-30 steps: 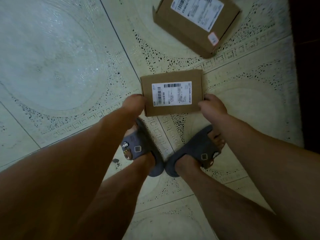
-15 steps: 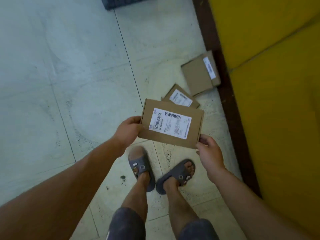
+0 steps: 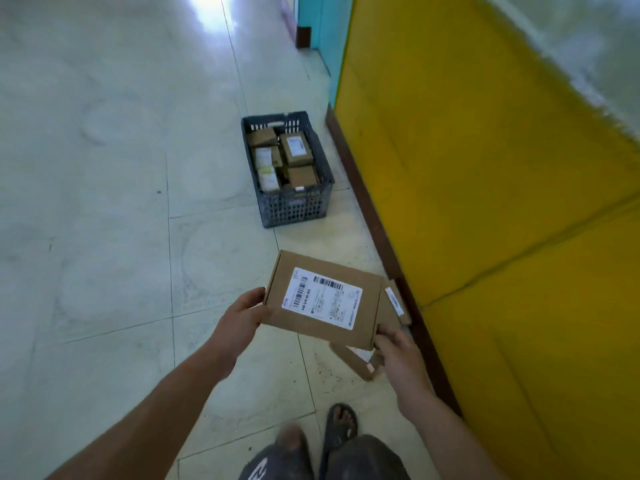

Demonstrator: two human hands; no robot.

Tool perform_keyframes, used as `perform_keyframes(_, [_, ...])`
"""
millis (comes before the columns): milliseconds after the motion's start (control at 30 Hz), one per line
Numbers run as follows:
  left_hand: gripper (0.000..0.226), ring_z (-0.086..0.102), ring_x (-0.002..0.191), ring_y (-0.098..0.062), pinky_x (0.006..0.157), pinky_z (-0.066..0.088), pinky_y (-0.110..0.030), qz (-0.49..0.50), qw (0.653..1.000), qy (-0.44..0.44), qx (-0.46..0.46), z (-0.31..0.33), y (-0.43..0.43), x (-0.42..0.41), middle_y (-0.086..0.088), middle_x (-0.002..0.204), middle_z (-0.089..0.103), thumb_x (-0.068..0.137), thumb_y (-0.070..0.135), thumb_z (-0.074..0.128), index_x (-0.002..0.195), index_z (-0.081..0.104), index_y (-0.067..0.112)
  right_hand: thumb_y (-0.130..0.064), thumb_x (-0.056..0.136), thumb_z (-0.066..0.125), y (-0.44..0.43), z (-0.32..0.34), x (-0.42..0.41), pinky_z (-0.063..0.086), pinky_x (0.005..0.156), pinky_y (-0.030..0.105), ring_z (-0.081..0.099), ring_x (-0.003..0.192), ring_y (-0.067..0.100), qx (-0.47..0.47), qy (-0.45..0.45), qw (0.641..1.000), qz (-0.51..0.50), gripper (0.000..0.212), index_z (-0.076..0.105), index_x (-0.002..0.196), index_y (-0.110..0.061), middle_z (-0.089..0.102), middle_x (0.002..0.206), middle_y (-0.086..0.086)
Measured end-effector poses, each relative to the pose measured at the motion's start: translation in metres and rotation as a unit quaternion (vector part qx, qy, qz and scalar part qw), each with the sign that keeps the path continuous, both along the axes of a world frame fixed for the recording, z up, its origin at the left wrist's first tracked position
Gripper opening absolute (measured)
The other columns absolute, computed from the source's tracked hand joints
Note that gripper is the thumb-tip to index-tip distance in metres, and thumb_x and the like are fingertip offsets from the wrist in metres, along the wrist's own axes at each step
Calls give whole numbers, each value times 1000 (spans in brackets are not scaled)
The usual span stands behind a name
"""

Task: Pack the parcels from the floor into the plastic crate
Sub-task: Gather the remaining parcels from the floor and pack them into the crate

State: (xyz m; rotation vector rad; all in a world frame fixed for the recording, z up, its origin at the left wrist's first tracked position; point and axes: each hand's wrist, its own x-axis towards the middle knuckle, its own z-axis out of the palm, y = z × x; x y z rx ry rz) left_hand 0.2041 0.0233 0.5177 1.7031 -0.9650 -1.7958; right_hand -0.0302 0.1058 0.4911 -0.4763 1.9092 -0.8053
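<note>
Brown parcel (image 3: 322, 301) with white barcoded label (image 3: 322, 298); dark grey latticed crate (image 3: 294, 206); yellow wall (image 3: 485, 168); pale tiled floor (image 3: 104, 202).

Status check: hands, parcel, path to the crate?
Left hand and right hand grip one labelled parcel. Crate ahead, part-filled. Floor between looks clear.

Held parcel (image 3: 323, 299): matt brown cardboard, smooth, white paper label; crate (image 3: 296, 206): dark grey plastic, perforated lattice walls, dull finish; parcels in crate (image 3: 298, 150): same matt cardboard; floor (image 3: 121, 202): pale glossy tile, light glare; wall (image 3: 485, 168): matt yellow paint; skirting (image 3: 363, 202): dark brown.
</note>
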Motion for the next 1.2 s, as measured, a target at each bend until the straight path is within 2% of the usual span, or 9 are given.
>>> perform_keyframes(167, [33,59,108,-10,96,39,-30,8,999,11,-40,34,-47,13,12,108,70,86,7,56,103,67,33,-19,96,55,-53,34,20,53,92,41,63,96,12,-57,19,998,4,20,62,92,-37,67,98,-11])
perform_keyframes(267, [37,58,109,-11,95,40,-29,5,999,12,-51,41,-87,19,14,108,69,87,4,54,107,66,33,-21,95,55,-96,37,25,53,93,41,63,99,12,-86,19,996,1,18,64,100,-36,68,102,-11])
perform_keyframes(433, [40,57,115,-14,105,40,-35,-4,999,-10,-53,46,-175,28,13,112,69,87,3,53,108,66,34,-21,96,56,-189,32,33,49,87,32,60,99,7,-128,0,992,-4,17,63,103,-35,64,101,-18])
perform_keyframes(533, [41,58,114,-13,106,40,-35,-10,999,-18,-50,53,-238,37,13,112,70,87,3,52,111,67,33,-22,96,56,-253,25,39,49,89,34,60,102,11,-121,-24,992,-10,18,63,103,-37,65,104,-16])
perform_keyframes(733, [44,56,117,-11,107,38,-33,-3,998,-39,-42,65,-359,75,15,115,68,86,3,53,111,66,36,-18,97,56,-378,20,81,51,91,38,60,99,13,-103,-43,994,-18,19,63,110,-29,64,104,-14])
perform_keyframes(800, [43,57,116,-9,107,38,-33,-6,999,-39,-37,63,-395,93,16,114,69,85,3,54,105,67,39,-17,97,55,-414,17,100,51,94,41,60,100,15,-96,-45,994,-13,19,63,110,-28,64,102,-15])
perform_keyframes(967, [43,59,107,-9,95,42,-29,-34,999,-34,-20,42,-492,135,17,104,71,85,-1,54,96,68,38,-16,97,54,-496,5,147,51,93,39,59,99,14,-74,-33,995,-52,22,63,116,-23,64,103,-10])
perform_keyframes(1033, [41,59,108,-9,94,42,-29,-63,997,-27,-18,29,-537,152,17,106,71,85,1,56,100,68,38,-17,97,54,-525,-1,169,51,92,38,59,99,15,-63,-17,994,-86,23,63,118,-23,64,105,-7])
perform_keyframes(1200, [39,54,118,-18,106,40,-37,-149,988,-29,-7,8,-640,185,8,125,64,87,11,58,120,63,32,-18,97,54,-585,-2,222,51,88,34,59,98,14,-31,16,982,-187,21,64,115,-23,64,107,-5])
